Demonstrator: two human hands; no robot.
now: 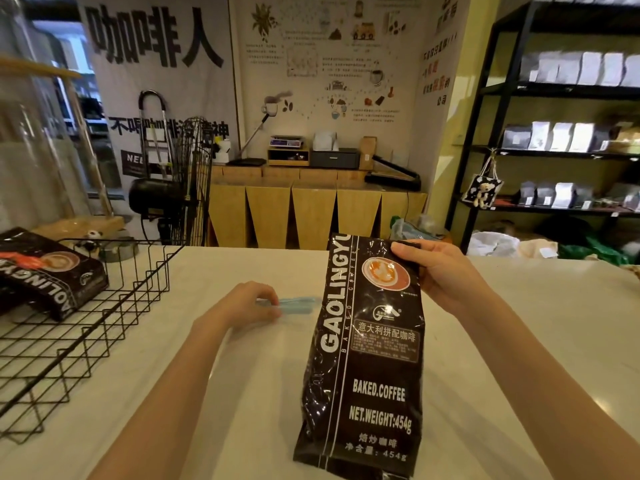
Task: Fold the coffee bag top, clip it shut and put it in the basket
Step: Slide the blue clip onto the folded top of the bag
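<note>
You stand at a pale counter [242, 393] in a coffee shop, with wall posters ahead and black shelving [554, 91] at two o'clock stocked with pale pouches. Your right hand [446, 275] reaches in from four o'clock, forearm angled up and left, its grip closed on the top right corner of the coffee bag [367, 358], thumb across the front and fingers behind. That bag stands upright at the middle of the counter, leaning slightly, its top not yet folded down. Your left hand [249, 304] comes in from seven o'clock, palm down, fingers curled over one end of the clip [298, 303] (pale blue and blurred, so I cannot tell if the grip has truly closed on it), just left of the bag. One wire basket [104, 327] sits at nine o'clock with a second bag [48, 271] lying flat inside. Count: two hands, two bags, one clip, one basket.
</note>
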